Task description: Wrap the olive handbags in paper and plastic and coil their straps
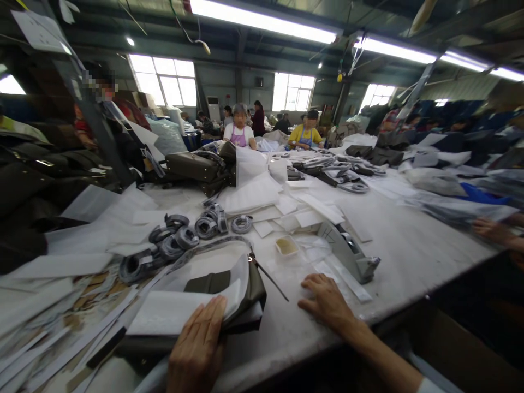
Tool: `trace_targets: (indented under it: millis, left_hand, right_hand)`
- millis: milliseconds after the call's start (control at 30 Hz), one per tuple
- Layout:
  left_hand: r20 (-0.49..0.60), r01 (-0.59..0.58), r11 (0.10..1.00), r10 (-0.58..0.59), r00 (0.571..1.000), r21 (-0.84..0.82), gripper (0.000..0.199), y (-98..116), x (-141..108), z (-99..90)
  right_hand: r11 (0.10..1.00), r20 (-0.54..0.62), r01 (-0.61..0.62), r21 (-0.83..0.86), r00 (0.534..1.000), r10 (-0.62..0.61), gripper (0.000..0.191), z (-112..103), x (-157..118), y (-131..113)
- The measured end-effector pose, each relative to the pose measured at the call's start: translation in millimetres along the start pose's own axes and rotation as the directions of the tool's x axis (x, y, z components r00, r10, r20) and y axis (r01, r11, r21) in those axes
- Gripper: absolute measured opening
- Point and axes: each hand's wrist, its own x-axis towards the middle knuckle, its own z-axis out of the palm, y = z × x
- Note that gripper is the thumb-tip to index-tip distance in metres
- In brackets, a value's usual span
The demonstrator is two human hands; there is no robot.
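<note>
Across the foreground runs a broad white counter [393,240], its left part littered with sheets and strips. On its near edge lies a dark olive bag [254,289], under the left hand and to the left of the right hand, apart from the latter. A white sheet [164,314] covers part of the bag's upper side. The left hand [200,338] rests on this sheet, fingers extended and close together; its thumb is hidden, so whether it pinches anything cannot be told. The right hand [325,300] is at the counter surface, fingers somewhat spread and slightly bent, holding nothing visible. Beyond the right hand, and near it, stands a grey tape dispenser [350,259]. Wrapped strap coils [170,245] are grouped behind the bag. Smallest noted: a white dish [296,250] with yellowish contents, left of the dispenser.
</note>
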Motion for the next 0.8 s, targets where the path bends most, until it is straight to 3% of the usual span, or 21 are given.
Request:
trace_targets:
  millis: [67, 200, 267, 333, 400, 467, 567, 633, 700, 800]
  left_hand:
    - [-0.014, 0.024, 1.0, -0.024, 1.0, -0.014, 0.063, 1, 0, 2.0]
    - [-0.057, 0.062, 0.996, -0.066, 0.996, -0.056, 0.064, 4, -2, 7.6]
    - [-0.062, 0.076, 0.994, -0.081, 0.995, -0.079, 0.063, 6, -4, 10.1]
    - [-0.056, 0.083, 0.991, -0.089, 0.994, -0.101, 0.062, 7, -7, 12.9]
    - [-0.06, 0.085, 0.989, -0.093, 0.994, -0.12, 0.062, 9, -9, 16.4]
    - [-0.078, 0.085, 0.987, -0.096, 0.992, -0.136, 0.062, 11, -10, 20.0]
    - [-0.115, 0.108, 0.986, -0.123, 0.986, -0.126, 0.061, 15, -8, 21.9]
    - [-0.11, 0.106, 0.99, -0.116, 0.987, -0.094, 0.06, 17, -5, 19.0]
    - [-0.073, 0.07, 0.996, -0.074, 0.995, -0.059, 0.058, 18, -3, 14.3]
    - [-0.016, 0.041, 0.999, -0.042, 0.999, -0.03, 0.055, 20, -1, 9.3]
  right_hand:
    - [0.997, -0.085, 0.05, -0.057, 0.995, -0.054, 0.002, 10, 4, -1]
    - [0.985, -0.252, 0.161, -0.066, 0.952, -0.173, 0.014, 2, 17, 1]
    - [0.993, -0.269, 0.116, 0.033, 0.958, -0.103, 0.021, -11, 25, 1]
    - [0.97, -0.246, -0.009, 0.243, 0.967, 0.071, 0.03, -28, 32, -2]
    - [0.858, -0.187, -0.126, 0.498, 0.951, 0.248, 0.04, -46, 37, -9]
    - [0.669, -0.116, -0.145, 0.729, 0.937, 0.328, 0.047, -64, 37, -22]
    - [0.347, 0.056, -0.139, 0.928, 0.969, 0.239, 0.051, -90, 25, -51]
    - [0.193, 0.159, -0.183, 0.964, 0.978, 0.136, 0.051, -101, 11, -73]
    - [0.128, 0.201, -0.21, 0.969, 0.976, 0.082, 0.047, -106, 0, -94]
    - [0.134, 0.189, -0.193, 0.972, 0.981, 0.044, 0.032, -99, -3, -121]
